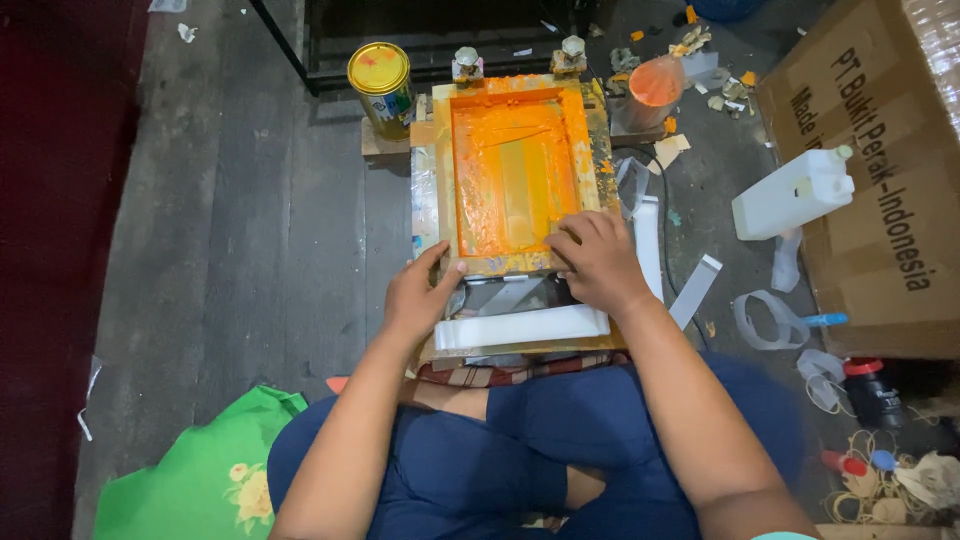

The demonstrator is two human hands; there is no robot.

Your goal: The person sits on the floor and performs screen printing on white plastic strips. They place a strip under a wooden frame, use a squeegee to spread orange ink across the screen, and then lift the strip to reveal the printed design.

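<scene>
A wooden printing screen frame smeared with orange ink lies flat on a board in front of me, with a squeegee-like strip in its middle. My left hand grips the frame's near left corner, thumb on top. My right hand rests on the near right edge, fingers curled over the wood. Just below the frame sits a stack of white strips. I sit cross-legged in blue trousers on the dark plank floor.
A yellow-lidded tin stands at the far left of the frame, an orange-stained bag at the far right. A white jerrycan and a cardboard box lie to the right. Loose white strips, bottles and rubber bands litter the right floor; green cloth lower left.
</scene>
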